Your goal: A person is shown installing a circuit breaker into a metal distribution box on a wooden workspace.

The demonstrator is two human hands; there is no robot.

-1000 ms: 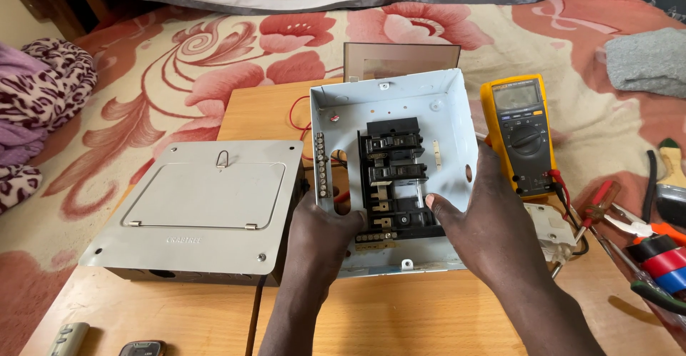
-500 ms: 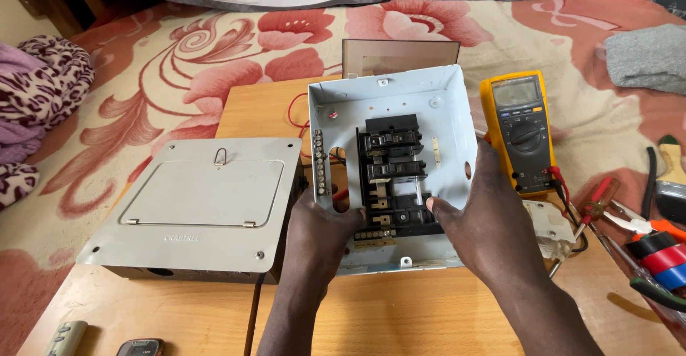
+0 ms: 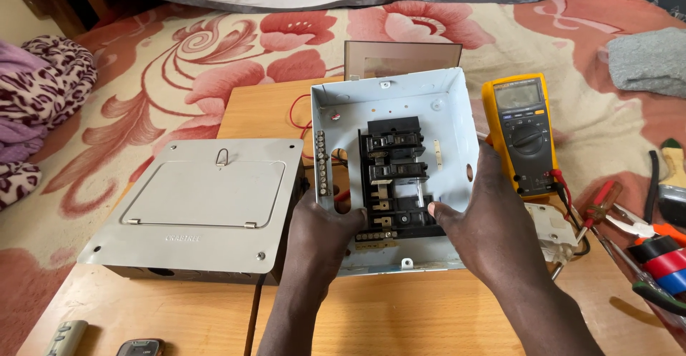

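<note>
Both hands, the left hand (image 3: 325, 238) and right hand (image 3: 486, 234), stay clamped on the open grey breaker box (image 3: 395, 120) (tilted up, barely shifted since a second ago) at mid-table, between closed panel cover (image 3: 200, 206) and yellow multimeter (image 3: 520, 131).

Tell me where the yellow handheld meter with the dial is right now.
The yellow handheld meter with a dial lies flat on the wooden table, at the right in the head view, just beside the open grey metal breaker box and beyond the right hand.
</note>
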